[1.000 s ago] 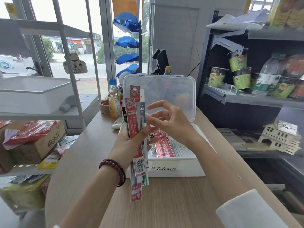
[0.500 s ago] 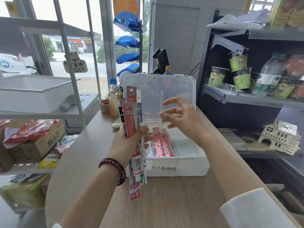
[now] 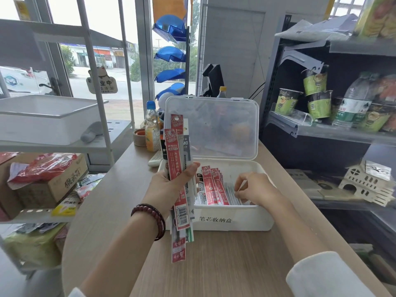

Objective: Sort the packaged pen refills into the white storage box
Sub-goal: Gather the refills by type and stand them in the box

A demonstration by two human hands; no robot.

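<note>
My left hand (image 3: pixel 171 187) grips an upright bundle of packaged pen refills (image 3: pixel 176 168), mostly red packs with some white and black ones, just left of the white storage box (image 3: pixel 233 220). The box stands on the wooden counter with its clear lid (image 3: pixel 214 125) raised at the back. Inside lie red packs (image 3: pixel 214 187) on the left and clear refills (image 3: pixel 232 195) on the right. My right hand (image 3: pixel 252 187) is down inside the box, its fingertips pinching a thin clear refill laid among the clear ones.
A drink bottle (image 3: pixel 151 127), a small brown cup (image 3: pixel 139 137) and a white remote (image 3: pixel 156 160) stand behind the box on the left. A white rack with a tray (image 3: pixel 49 116) is at far left. Dark shelves of cup noodles (image 3: pixel 317 95) and bottles line the right.
My right hand, which pulled a thin clear refill from the bundle and held it upright over the box, has dropped into the box's right side. The left hand's bundle barely moved.
</note>
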